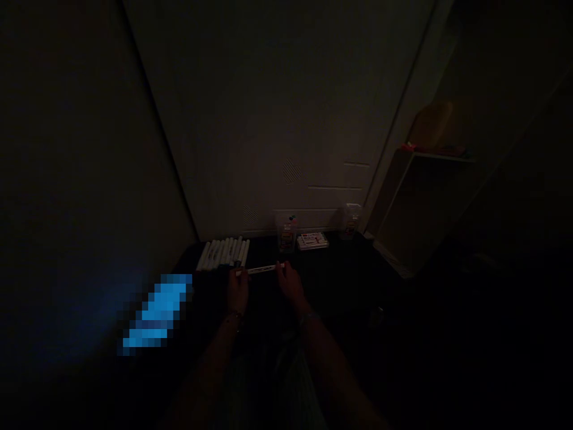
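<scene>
The scene is very dark. My left hand (238,291) and my right hand (290,282) grip opposite ends of a long, thin white strip with dark markings (263,269). It is held nearly level above the dark table, its right end slightly higher in view. Its exact kind is too dim to make out. Just beyond my left hand lies a row of several white marker pens (222,253), side by side. A clear container with a printed label (286,237) stands beyond the strip, with a small stack of white printed boxes or cards (313,240) to its right.
Another clear labelled container (351,222) stands at the back right, near the wall. A bright blue pixelated screen-like patch (161,313) glows at the left. A panelled door or wall (286,119) rises behind the table (340,280); a cabinet (416,197) stands right.
</scene>
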`<state>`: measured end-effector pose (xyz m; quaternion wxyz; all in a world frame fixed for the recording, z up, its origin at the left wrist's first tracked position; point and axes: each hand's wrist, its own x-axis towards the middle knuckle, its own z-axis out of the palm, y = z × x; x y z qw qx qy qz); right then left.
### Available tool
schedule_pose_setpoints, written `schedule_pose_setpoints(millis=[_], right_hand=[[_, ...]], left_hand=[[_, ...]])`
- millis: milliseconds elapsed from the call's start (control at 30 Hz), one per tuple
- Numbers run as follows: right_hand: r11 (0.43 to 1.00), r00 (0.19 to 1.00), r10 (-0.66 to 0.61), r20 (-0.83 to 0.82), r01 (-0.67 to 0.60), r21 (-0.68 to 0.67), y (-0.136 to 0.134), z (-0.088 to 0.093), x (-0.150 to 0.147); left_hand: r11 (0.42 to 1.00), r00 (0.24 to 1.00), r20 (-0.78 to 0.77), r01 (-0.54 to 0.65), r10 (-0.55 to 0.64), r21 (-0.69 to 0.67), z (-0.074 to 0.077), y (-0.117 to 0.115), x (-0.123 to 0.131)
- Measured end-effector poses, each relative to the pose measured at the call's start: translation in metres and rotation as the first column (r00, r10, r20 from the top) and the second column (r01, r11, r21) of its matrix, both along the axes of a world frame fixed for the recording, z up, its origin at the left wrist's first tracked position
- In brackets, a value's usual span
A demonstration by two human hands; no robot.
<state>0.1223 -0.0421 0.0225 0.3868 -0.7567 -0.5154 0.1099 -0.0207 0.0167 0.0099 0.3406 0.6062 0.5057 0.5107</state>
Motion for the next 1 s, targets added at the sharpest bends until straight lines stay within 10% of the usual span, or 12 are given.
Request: schedule_pose_setpoints(millis=[1000], right_hand=[[0.997, 0.999, -0.010, -0.042, 0.013, 0.073, 0.0043, -0.0065, 0.0013]], left_hand=[[0.999, 0.997, 0.067, 0.042, -0.041, -0.008, -0.0023, 0.0025, -0.0013]])
